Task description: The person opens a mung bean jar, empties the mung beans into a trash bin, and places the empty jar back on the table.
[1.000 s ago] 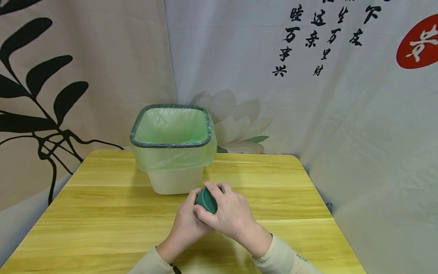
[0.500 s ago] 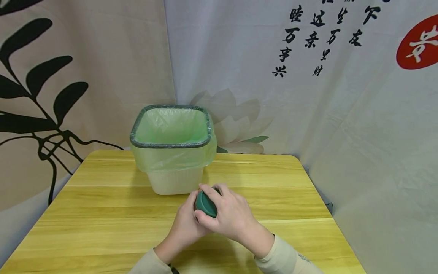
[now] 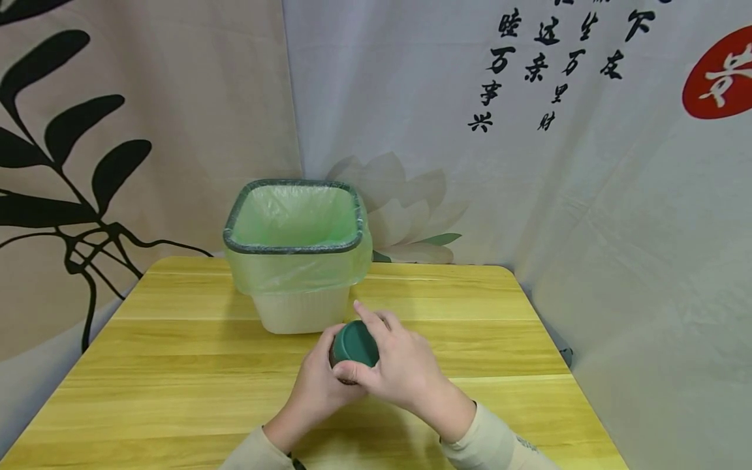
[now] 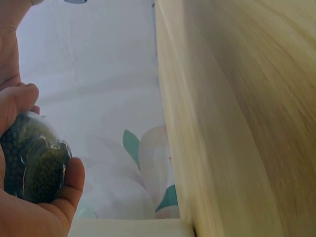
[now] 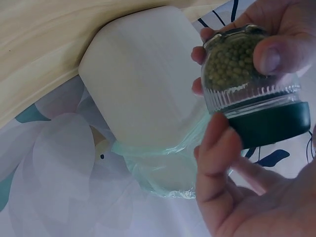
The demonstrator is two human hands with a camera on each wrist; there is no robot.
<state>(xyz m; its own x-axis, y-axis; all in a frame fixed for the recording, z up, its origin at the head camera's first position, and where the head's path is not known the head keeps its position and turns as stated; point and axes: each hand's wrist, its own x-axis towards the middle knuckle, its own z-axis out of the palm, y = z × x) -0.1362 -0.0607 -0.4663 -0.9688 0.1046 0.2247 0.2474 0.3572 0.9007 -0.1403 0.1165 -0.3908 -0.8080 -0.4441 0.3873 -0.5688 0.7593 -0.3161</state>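
Observation:
A small clear jar (image 5: 232, 64) of round greenish grains is gripped around its body by my left hand (image 3: 320, 382). Its dark green lid (image 3: 357, 343) sits on the jar and tilts up toward the head camera. Over the lid is my right hand (image 3: 405, 365), its thumb at the near edge and the index finger stretched out, lifted off the far edge. The left wrist view shows left fingers wrapped about the glass (image 4: 44, 170). In the right wrist view, right fingers (image 5: 219, 143) lie loosely beside the lid.
A pale waste bin (image 3: 302, 310) with a green bag (image 3: 294, 271) over its dark rim stands behind the hands, left of centre. Both rest on a yellow wooden table (image 3: 470, 326). Printed curtains (image 3: 423, 85) hang behind and at the sides.
My right hand has loosened from the lid: its index finger has lifted and spread, so more of the lid shows. The left hand still holds the jar in nearly the same place.

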